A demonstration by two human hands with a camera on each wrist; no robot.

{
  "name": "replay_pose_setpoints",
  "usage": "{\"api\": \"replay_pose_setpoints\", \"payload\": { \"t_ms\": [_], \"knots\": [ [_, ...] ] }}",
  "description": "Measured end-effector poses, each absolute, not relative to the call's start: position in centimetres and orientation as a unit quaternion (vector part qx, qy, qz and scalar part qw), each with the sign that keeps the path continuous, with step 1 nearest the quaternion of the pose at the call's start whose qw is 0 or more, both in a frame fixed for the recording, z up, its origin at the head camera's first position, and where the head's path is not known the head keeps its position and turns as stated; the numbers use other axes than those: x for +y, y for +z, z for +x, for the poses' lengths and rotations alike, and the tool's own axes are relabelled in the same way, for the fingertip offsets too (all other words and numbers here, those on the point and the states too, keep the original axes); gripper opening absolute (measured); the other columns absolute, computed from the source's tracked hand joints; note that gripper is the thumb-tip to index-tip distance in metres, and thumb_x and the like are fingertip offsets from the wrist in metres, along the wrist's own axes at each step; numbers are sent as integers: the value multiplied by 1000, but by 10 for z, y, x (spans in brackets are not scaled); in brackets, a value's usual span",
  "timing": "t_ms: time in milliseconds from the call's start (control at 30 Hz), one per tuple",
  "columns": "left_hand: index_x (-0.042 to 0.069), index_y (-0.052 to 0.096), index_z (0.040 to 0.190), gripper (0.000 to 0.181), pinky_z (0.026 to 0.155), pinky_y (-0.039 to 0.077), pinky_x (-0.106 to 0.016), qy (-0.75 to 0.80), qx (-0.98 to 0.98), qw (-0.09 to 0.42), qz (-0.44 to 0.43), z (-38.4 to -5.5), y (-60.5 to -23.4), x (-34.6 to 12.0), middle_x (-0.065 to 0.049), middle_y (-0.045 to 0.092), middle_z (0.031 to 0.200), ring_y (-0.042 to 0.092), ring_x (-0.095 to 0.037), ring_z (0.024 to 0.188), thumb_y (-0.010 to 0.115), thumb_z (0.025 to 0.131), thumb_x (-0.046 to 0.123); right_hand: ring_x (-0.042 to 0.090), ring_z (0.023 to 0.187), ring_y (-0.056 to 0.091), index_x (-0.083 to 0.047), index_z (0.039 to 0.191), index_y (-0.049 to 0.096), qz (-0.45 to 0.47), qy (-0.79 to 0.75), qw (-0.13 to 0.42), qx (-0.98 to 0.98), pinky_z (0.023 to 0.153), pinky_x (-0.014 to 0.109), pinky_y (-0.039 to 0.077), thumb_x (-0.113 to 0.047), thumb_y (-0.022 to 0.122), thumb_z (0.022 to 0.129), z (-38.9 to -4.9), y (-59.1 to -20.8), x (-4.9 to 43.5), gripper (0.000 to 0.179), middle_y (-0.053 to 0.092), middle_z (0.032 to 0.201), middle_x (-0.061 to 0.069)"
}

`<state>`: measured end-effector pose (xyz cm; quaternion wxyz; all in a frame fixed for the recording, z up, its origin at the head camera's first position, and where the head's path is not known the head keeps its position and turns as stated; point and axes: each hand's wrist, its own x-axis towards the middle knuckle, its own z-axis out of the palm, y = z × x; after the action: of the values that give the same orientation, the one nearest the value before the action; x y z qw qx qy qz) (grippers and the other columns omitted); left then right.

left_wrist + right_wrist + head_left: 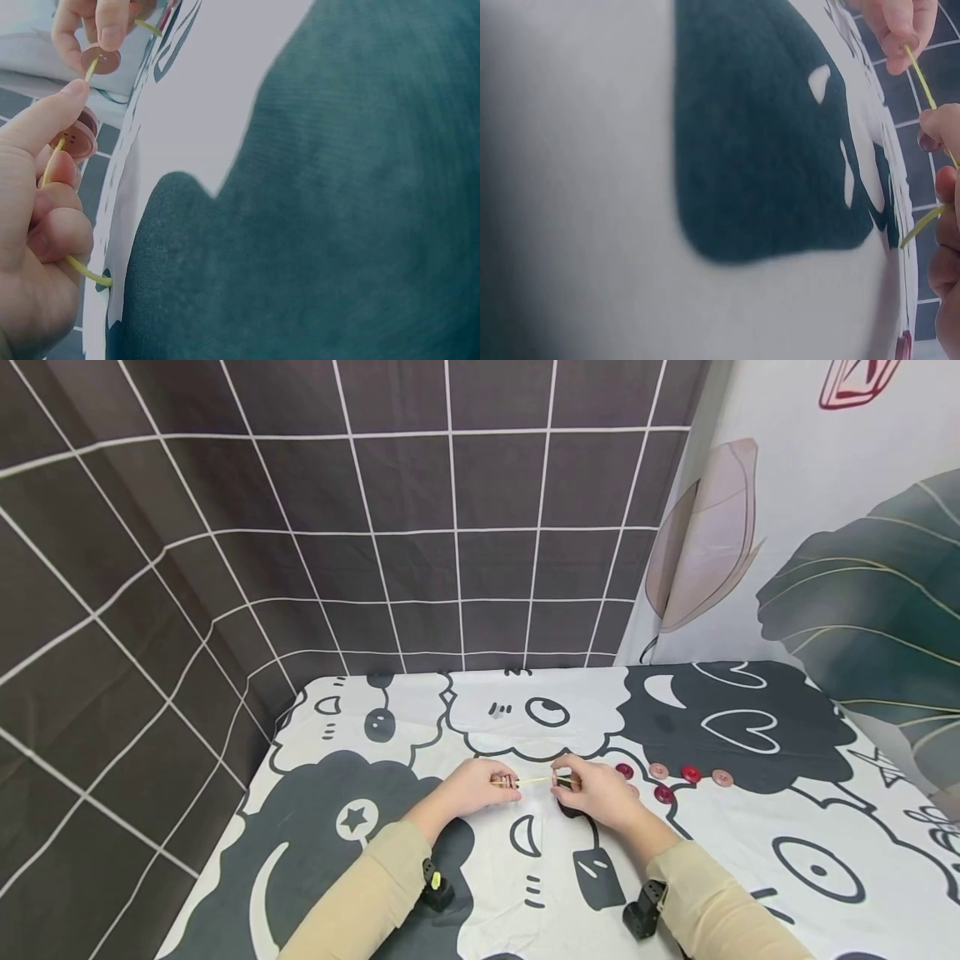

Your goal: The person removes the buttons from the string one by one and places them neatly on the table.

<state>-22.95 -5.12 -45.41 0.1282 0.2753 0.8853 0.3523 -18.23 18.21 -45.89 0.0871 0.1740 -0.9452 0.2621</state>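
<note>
A thin yellow cord (536, 779) stretches between my two hands above the patterned cloth. My left hand (480, 785) grips its left part with curled fingers. Held between that thumb and forefinger are stacked pinkish buttons (81, 142), threaded on the cord; its loose tail (88, 273) sticks out under the curled fingers. On the other side, my right hand (600, 789) pinches a pinkish button (103, 63) with the cord passing through it. The right wrist view shows another cord end (922, 225) by the right hand's lower fingers.
Right of my right hand, several loose buttons lie on the cloth: dark red (663, 794), pink (658, 771), bright red (691, 773) and others. The cloth (555, 893) has cartoon faces in black and white. Behind it hangs a dark grid curtain (405, 485).
</note>
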Motion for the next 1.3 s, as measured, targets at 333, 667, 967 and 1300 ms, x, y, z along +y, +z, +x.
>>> {"api": "replay_pose_setpoints", "payload": {
  "t_ms": [333,667,967,1300],
  "knots": [
    [20,69,91,19,55,39,-24,344,889,125,275,-230,-456,-52,10,53,63,47,-7,57,73,80,35,1,49,36,-17,105,61,182,246,106,-946,47,23,32,-27,72,80,-183,-461,193,29,42,61,-15],
    [19,70,96,25,65,42,-25,337,894,116,273,-231,-456,-52,12,59,78,52,-8,70,73,79,37,2,51,38,-16,106,62,164,246,121,-947,49,24,33,-25,72,80,-183,-464,208,29,44,63,-15],
    [19,70,99,28,64,42,-25,339,894,117,269,-231,-458,-52,12,59,78,52,-8,70,73,79,38,4,51,39,-15,106,62,156,259,118,-946,48,24,33,-22,72,79,-181,-464,220,30,45,63,-12],
    [19,70,98,26,66,42,-26,341,893,114,271,-230,-457,-52,11,60,81,52,-8,72,73,79,37,4,50,39,-13,107,61,141,251,103,-952,50,25,33,-21,71,80,-178,-463,231,30,46,63,-12]
  ]
}}
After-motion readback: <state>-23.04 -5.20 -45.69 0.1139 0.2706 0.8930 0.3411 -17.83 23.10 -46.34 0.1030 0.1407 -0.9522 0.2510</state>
